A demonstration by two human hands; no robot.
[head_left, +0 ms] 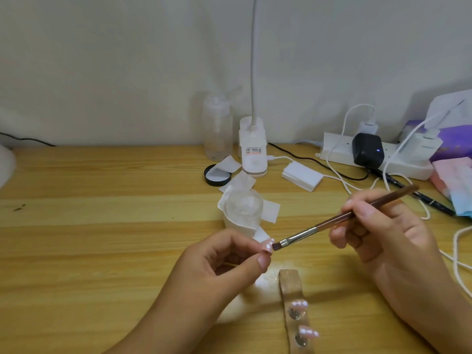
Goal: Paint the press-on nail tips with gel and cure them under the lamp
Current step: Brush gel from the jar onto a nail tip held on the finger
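My left hand (224, 261) pinches a small pink nail tip (268, 246) between thumb and forefinger above the wooden table (102, 226). My right hand (388, 241) grips a brown-handled brush (339, 218), and its dark bristle end touches the nail tip. A clear strip holder (293, 302) lies near the front edge with two more pink nail tips (300, 304) stuck on it. An open clear gel jar (244, 208) stands just behind my left hand. The white base of the lamp (252, 149) stands at the back with its neck rising out of view.
White wipes (270, 212) lie around the jar, and a black lid (217, 176) sits behind it. A clear bottle (217, 129), a pad stack (302, 176), a power strip (370, 152) with chargers and trailing white cables, a pen and coloured packets crowd the back right.
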